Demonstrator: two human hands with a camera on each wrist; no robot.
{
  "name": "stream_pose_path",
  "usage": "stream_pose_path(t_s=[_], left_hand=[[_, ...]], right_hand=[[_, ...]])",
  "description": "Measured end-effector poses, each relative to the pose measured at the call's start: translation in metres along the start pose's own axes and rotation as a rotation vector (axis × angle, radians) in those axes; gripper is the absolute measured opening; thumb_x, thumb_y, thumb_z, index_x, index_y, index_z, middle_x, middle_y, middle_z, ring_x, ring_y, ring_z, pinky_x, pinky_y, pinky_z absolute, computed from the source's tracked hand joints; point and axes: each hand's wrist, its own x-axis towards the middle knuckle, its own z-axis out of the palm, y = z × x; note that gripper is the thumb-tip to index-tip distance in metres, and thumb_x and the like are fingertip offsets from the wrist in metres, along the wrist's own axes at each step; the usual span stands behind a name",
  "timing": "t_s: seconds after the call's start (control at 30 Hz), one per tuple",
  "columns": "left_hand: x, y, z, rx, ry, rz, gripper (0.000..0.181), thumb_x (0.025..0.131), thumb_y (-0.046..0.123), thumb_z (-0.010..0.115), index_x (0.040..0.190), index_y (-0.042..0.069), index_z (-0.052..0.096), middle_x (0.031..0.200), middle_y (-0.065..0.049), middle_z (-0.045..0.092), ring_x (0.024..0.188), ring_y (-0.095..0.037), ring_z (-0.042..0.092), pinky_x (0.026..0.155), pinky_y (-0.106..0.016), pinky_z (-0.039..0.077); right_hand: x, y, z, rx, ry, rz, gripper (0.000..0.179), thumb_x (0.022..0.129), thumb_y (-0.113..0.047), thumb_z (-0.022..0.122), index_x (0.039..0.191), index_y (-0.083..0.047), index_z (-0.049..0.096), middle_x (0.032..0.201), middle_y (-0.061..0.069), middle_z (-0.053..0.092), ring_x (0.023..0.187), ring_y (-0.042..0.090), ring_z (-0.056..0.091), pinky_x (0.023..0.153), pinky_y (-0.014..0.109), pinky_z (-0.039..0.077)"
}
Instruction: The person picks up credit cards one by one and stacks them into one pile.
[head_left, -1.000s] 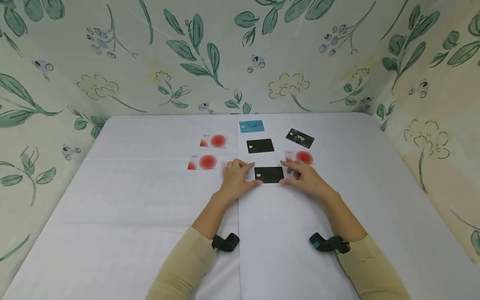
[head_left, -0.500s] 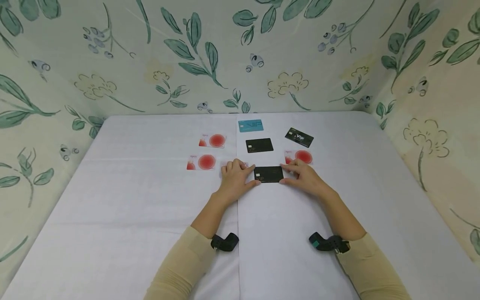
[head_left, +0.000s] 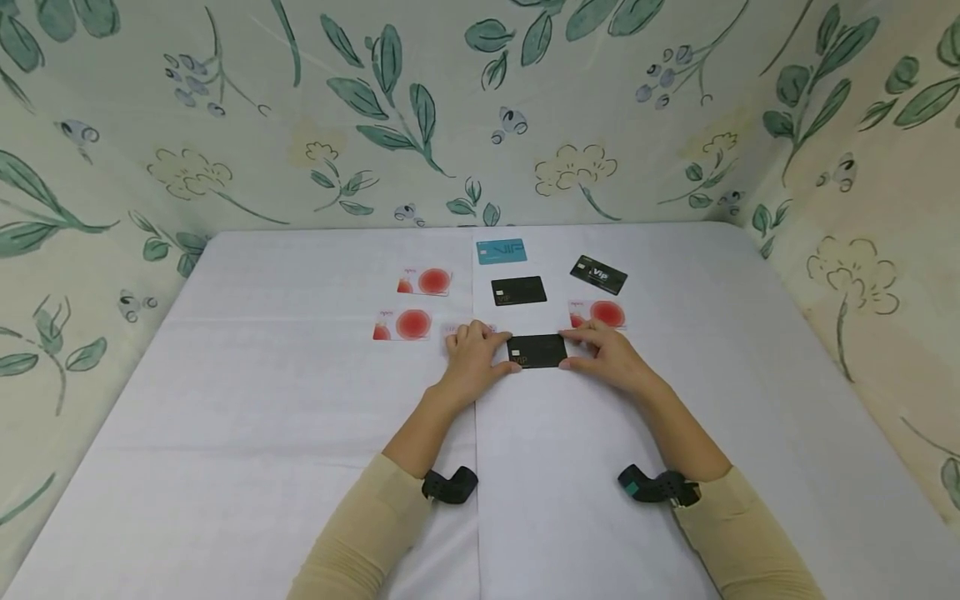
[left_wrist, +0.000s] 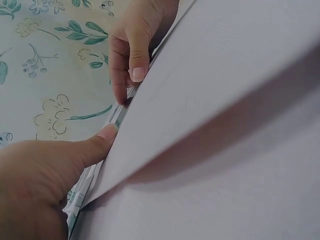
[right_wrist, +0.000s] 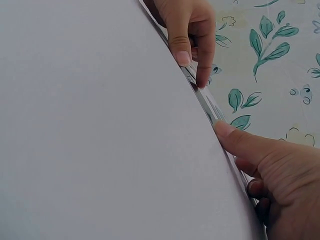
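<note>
The near black card (head_left: 537, 351) is seen between the two hands, its long sides running roughly left to right, a small chip and the letters VIP marked on its left part. Its left end is pinched between thumb and index finger by the left hand (head_left: 468, 357); its right end is pinched in the same way by the right hand (head_left: 609, 358). Whether it is lifted slightly or is rested fully on the white table (head_left: 225, 375) cannot be told; in both wrist views it is hardly made out, shown almost edge-on.

By the fingers of the left hand, a red-printed card (head_left: 450, 328) is mostly hidden. The lower edge of a card with a red disc (head_left: 606, 312) is overlapped by the right hand. Beyond the pinched card, and apart from it, a second black card (head_left: 519, 290) is laid, then a teal VIP card (head_left: 502, 251); to their right a slanted black card (head_left: 599, 275) is placed. To the left, two red-and-white cards (head_left: 413, 325) are laid one beyond the other.

On the wrists black devices (head_left: 450, 485) are worn, below which the forearms are covered by beige sleeves (head_left: 360, 533). The table is backed by floral-patterned walls (head_left: 465, 100).
</note>
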Motion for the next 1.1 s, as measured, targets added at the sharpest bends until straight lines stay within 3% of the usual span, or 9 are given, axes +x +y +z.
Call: stream_pose_path(t_s=[0.13,0.23,0.33,0.47,0.53,0.63,0.77,0.87,1.1], left_hand=[[0.001,0.0009,0.0012,-0.033,0.003,-0.006,0.055,0.082,0.037,0.072,0.129,0.013,0.058,0.113,-0.01,0.046,0.099,-0.025,0.037,0.083,-0.043,0.023],[0.0005,0.0015,0.0016,-0.048,0.002,-0.029,0.06,0.081,0.037,0.073,0.132,0.011,0.055,0.114,-0.011,0.046,0.102,-0.025,0.037,0.084,-0.043,0.022],[-0.0009,0.002,0.0012,-0.031,0.004,-0.035,0.061,0.081,0.038,0.073,0.133,0.011,0.054,0.115,-0.011,0.046,0.103,-0.025,0.036,0.084,-0.044,0.022],[-0.0019,0.0016,0.0013,-0.008,0.028,-0.011,0.058,0.081,0.038,0.073,0.13,0.012,0.057,0.112,-0.01,0.047,0.101,-0.024,0.037,0.083,-0.043,0.023],[-0.0025,0.0016,0.0013,-0.021,0.045,0.002,0.057,0.08,0.036,0.074,0.128,0.012,0.057,0.109,-0.008,0.048,0.098,-0.024,0.038,0.082,-0.043,0.023],[-0.0032,0.0015,0.0015,-0.059,0.064,0.019,0.056,0.079,0.033,0.076,0.126,0.012,0.055,0.106,-0.005,0.052,0.096,-0.022,0.039,0.081,-0.042,0.023],[-0.0037,0.0013,0.0017,-0.105,0.081,0.047,0.056,0.078,0.029,0.077,0.125,0.01,0.053,0.103,-0.001,0.057,0.092,-0.019,0.041,0.082,-0.041,0.023],[-0.0038,0.0008,0.0017,-0.12,0.101,0.075,0.056,0.078,0.026,0.077,0.125,0.008,0.054,0.1,0.001,0.059,0.089,-0.018,0.043,0.083,-0.04,0.023],[-0.0046,-0.0003,0.0016,-0.063,0.117,0.105,0.06,0.076,0.031,0.078,0.128,0.009,0.056,0.102,0.0,0.061,0.091,-0.019,0.044,0.084,-0.041,0.023]], right_hand=[[-0.0005,0.0001,0.0002,0.02,0.0,0.024,0.053,0.077,-0.025,0.078,0.124,-0.008,0.062,0.105,0.01,0.055,0.085,0.023,0.047,0.065,0.028,0.039],[-0.0003,0.0005,0.0004,0.033,-0.01,0.044,0.054,0.078,-0.026,0.078,0.126,-0.009,0.061,0.127,0.016,0.053,0.109,0.03,0.051,0.081,0.036,0.048],[0.0001,0.0011,0.0008,0.046,-0.021,0.053,0.055,0.078,-0.026,0.077,0.127,-0.009,0.059,0.143,0.019,0.042,0.131,0.034,0.04,0.098,0.045,0.043],[0.0001,0.0009,0.0017,0.085,-0.004,0.041,0.054,0.076,-0.022,0.079,0.124,-0.006,0.06,0.141,0.019,0.044,0.135,0.034,0.036,0.102,0.047,0.039],[0.0003,0.0008,0.0026,0.107,0.01,0.038,0.054,0.075,-0.019,0.081,0.122,-0.005,0.059,0.133,0.018,0.051,0.131,0.031,0.04,0.1,0.043,0.041],[-0.0003,0.0002,0.0037,0.126,0.025,0.05,0.055,0.073,-0.017,0.082,0.12,-0.005,0.057,0.113,0.013,0.059,0.108,0.028,0.051,0.083,0.034,0.043],[-0.0013,-0.0004,0.0047,0.136,0.039,0.057,0.055,0.073,-0.017,0.082,0.12,-0.006,0.055,0.095,0.008,0.058,0.076,0.022,0.044,0.063,0.026,0.036],[-0.002,-0.0004,0.0052,0.154,0.052,0.033,0.055,0.074,-0.014,0.081,0.121,-0.005,0.055,0.093,0.008,0.06,0.071,0.021,0.043,0.06,0.024,0.035],[-0.003,-0.0006,0.0064,0.143,0.061,0.004,0.058,0.073,-0.014,0.082,0.125,-0.005,0.057,0.089,0.006,0.059,0.068,0.019,0.042,0.057,0.023,0.034]])
